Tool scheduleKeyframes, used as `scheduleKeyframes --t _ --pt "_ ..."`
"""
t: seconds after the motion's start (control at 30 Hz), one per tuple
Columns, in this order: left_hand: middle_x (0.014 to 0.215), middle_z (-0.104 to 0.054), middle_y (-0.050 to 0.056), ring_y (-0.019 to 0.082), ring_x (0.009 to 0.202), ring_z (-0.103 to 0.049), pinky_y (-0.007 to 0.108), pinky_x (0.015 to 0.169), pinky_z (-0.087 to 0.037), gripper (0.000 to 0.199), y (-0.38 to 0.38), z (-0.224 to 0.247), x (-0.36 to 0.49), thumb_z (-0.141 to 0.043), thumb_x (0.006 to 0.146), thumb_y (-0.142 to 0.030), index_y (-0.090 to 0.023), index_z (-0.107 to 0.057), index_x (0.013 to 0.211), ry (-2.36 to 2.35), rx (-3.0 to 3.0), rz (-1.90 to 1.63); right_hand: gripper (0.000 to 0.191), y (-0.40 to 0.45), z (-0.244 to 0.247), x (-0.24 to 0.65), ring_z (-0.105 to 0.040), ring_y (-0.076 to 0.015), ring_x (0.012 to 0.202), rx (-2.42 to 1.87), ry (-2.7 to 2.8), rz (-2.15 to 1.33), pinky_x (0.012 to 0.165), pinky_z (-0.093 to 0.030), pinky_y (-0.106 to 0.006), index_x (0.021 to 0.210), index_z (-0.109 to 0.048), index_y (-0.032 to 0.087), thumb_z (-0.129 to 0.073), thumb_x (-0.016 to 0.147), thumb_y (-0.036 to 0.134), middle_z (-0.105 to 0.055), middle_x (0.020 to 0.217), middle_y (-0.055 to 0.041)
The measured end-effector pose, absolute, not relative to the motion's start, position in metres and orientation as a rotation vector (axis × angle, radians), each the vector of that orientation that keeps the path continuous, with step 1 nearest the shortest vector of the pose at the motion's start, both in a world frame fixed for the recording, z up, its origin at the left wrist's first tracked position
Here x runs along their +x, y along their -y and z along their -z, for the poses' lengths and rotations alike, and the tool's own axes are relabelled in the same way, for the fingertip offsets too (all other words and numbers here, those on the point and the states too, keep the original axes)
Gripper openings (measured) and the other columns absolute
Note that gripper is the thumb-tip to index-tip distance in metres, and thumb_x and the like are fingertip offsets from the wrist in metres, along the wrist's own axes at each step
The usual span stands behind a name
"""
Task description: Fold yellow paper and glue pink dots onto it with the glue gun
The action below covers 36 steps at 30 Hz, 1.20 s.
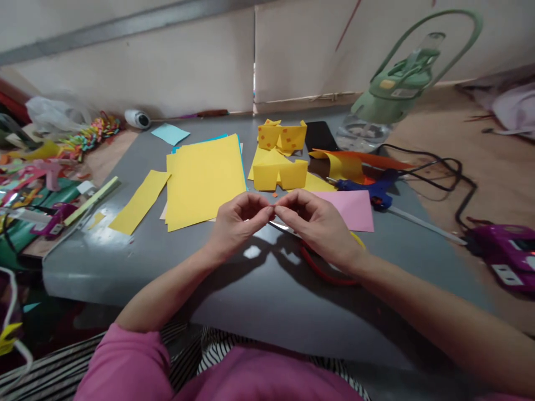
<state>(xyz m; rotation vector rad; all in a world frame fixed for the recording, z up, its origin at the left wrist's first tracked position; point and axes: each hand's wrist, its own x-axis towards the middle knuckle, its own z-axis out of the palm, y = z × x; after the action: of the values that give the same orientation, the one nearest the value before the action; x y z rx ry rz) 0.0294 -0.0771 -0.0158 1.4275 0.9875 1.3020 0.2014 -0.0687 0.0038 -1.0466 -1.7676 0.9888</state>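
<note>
Orange marks a tiny bit (275, 195) just past the fingertips, near the middle of the surface (167, 273); whether it lies down or is held up is hard to tell. The left hand (246, 220) and right hand (316, 220) meet there, each closed to a pinch of thumb and forefinger, the other fingers curled. Anything between the tips is too small to make out. The right hand hides much of the scissors (328, 278); part of the blades and the red and yellow handle show. It also overlaps the pink paper (355, 211).

Beyond the hands, a plain yellow fold (292, 175) stands nearer than the spotted fold (271, 136). The yellow sheets (204, 181) lie left, covering most of the blue ones, with the strip (140, 203) touching their left edge. A blue glue gun (378, 195) lies right; the purple tool (507, 253) is cut off at the right.

Open room runs along the near edge. Both forearms slant inward from the near side, wrists raised.
</note>
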Motion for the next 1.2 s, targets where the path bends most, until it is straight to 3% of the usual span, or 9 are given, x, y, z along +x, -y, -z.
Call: scheduleKeyframes --t 0.1,0.23,0.47,0.57,0.77,0.83,1.0,1.2 --pt "0.075 -0.071 0.0 0.009 0.066 -0.066 0.021 0.064 -0.053 0.009 0.079 0.017 0.028 -0.069 0.086 -0.026 -0.018 -0.066 0.084 -1.083 1.65 -1.303 0.015 0.064 -0.008 0.21 -0.06 -0.0142 0.071 -0.989 2.065 -0.568 0.064 -0.048 -0.029 0.099 -0.067 0.02 -0.064 0.09 0.031 -0.07 0.086 -0.0029" --pt "0.077 -0.074 0.0 0.009 0.063 -0.065 0.02 0.063 -0.052 0.003 0.079 0.021 0.028 -0.064 0.085 -0.019 -0.019 -0.066 0.083 -1.184 1.987 -1.289 0.015 0.062 -0.009 0.218 -0.066 -0.0203 0.086 -0.913 2.337 0.0 0.07 -0.048 -0.032 0.094 -0.07 0.02 -0.056 0.093 0.026 -0.074 0.091 -0.0069" --pt "0.078 -0.077 0.002 0.012 0.068 -0.069 0.022 0.062 -0.05 0.009 0.079 0.028 0.028 -0.059 0.089 -0.02 -0.02 -0.067 0.086 -1.289 2.247 -1.262 0.024 0.065 -0.007 0.218 -0.063 -0.0205 0.077 -0.925 2.474 0.337 0.062 -0.04 -0.033 0.084 -0.069 0.019 -0.049 0.095 0.021 -0.072 0.08 -0.0079" --pt "0.078 -0.076 0.001 0.012 0.069 -0.069 0.023 0.064 -0.052 0.008 0.08 0.025 0.028 -0.061 0.088 -0.021 -0.021 -0.068 0.085 -1.303 2.192 -1.258 0.023 0.065 -0.008 0.216 -0.062 -0.02 0.077 -0.984 2.437 0.232 0.062 -0.04 -0.032 0.082 -0.069 0.02 -0.05 0.095 0.022 -0.072 0.08 -0.0076" --pt "0.095 -0.079 0.006 0.014 0.078 -0.074 0.024 0.07 -0.059 0.018 0.081 0.017 0.03 -0.07 0.086 -0.03 -0.017 -0.071 0.098 -1.112 1.626 -1.257 0.014 0.063 -0.011 0.212 -0.055 -0.0127 0.063 -1.101 1.938 -0.744 0.059 -0.042 -0.028 0.084 -0.068 0.021 -0.062 0.09 0.032 -0.07 0.077 -0.0004" --pt "0.09 -0.079 0.006 0.014 0.078 -0.073 0.025 0.071 -0.06 0.018 0.081 0.016 0.031 -0.072 0.085 -0.03 -0.016 -0.072 0.096 -1.064 1.493 -1.269 0.016 0.062 -0.009 0.21 -0.055 -0.0122 0.062 -1.103 1.806 -0.916 0.058 -0.042 -0.027 0.084 -0.069 0.02 -0.064 0.089 0.034 -0.069 0.076 -0.0004" --pt "0.076 -0.076 0.003 0.011 0.068 -0.07 0.023 0.064 -0.058 0.017 0.081 0.016 0.032 -0.074 0.084 -0.032 -0.016 -0.074 0.092 -1.037 1.375 -1.294 0.015 0.066 -0.001 0.203 -0.059 -0.0133 0.069 -1.08 1.698 -1.033 0.062 -0.045 -0.027 0.083 -0.067 0.019 -0.065 0.087 0.034 -0.069 0.078 -0.001" --pt "0.072 -0.073 0.002 0.011 0.066 -0.067 0.024 0.065 -0.055 0.016 0.08 0.014 0.03 -0.075 0.08 -0.031 -0.016 -0.068 0.078 -1.119 1.398 -1.308 0.017 0.069 -0.006 0.203 -0.059 -0.0142 0.07 -1.119 1.846 -0.827 0.061 -0.045 -0.027 0.088 -0.064 0.02 -0.06 0.092 0.036 -0.068 0.081 -0.002"
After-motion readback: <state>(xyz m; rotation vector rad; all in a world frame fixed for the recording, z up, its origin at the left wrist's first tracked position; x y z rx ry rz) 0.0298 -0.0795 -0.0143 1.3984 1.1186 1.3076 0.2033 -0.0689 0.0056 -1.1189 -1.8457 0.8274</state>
